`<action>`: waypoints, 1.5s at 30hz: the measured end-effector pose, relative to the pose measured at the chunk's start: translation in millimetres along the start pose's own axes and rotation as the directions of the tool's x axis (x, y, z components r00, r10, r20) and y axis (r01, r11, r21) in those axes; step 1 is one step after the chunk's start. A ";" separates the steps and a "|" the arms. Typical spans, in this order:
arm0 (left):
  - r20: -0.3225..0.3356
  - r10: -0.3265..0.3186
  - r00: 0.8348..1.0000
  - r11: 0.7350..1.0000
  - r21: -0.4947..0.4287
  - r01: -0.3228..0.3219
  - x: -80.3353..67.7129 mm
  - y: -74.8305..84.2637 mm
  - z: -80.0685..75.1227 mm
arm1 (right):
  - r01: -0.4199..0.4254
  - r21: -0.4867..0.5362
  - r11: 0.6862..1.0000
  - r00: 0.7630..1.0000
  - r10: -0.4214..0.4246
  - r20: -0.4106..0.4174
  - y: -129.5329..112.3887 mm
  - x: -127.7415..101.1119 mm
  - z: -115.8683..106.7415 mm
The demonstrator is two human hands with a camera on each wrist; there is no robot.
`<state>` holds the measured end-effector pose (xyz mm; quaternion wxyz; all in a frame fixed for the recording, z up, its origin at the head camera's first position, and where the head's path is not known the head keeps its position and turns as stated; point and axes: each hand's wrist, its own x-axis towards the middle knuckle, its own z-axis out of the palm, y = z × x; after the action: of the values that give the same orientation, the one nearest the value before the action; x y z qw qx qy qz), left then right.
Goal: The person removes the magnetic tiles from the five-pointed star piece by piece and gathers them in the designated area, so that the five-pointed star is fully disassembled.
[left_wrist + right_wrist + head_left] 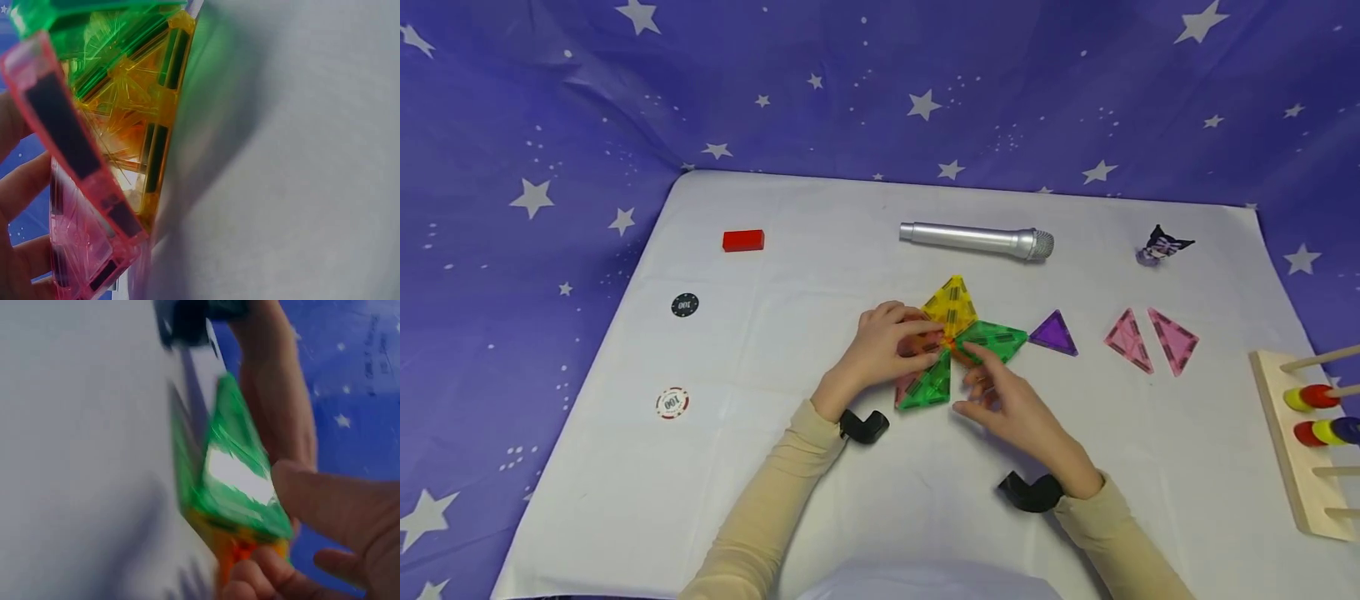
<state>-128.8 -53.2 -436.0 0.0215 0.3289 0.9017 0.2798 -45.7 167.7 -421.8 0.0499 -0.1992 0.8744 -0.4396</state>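
Observation:
A structure of translucent magnetic tiles stands at mid-table. It has a yellow tile [952, 304] at the far side, a green tile [1000, 337] at right, another green tile [931, 387] in front and orange tiles [134, 137] inside. My left hand [883, 342] grips its left side, thumb towards me, fingers over the top. In the left wrist view, those fingertips lie behind pink tiles [81, 231]. My right hand [1011, 408] is at the right front, thumb and index finger spread apart. Its index fingertip overlaps the right green tile in the head view.
Right of the structure lie a purple triangle tile [1055, 335] and two pink triangle tiles [1174, 340]. A silver microphone [973, 240] and a small figurine [1161, 246] are behind. A red block [743, 241] and two poker chips [672, 402] lie left; a wooden peg rack [1285, 450] stands right.

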 end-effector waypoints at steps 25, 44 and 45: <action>0.009 -0.035 0.999 0.999 0.003 0.035 0.1 1.0 0.1 | 0.032 -0.086 0.996 0.997 -0.038 -0.069 13.0 13.1 33.6; 0.016 -0.051 0.999 0.999 0.001 0.051 0.5 2.2 0.8 | 0.078 -0.098 0.992 0.995 -0.083 -0.049 13.3 11.4 28.2; 0.017 -0.052 0.998 0.999 0.001 0.052 0.4 1.9 0.9 | 0.069 -0.093 0.993 0.996 -0.074 -0.047 13.3 10.4 27.7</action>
<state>-127.8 -51.3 -435.7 0.0365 0.3075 0.9099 0.2761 -52.0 150.0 -448.2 0.0029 -0.2213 0.8868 -0.4058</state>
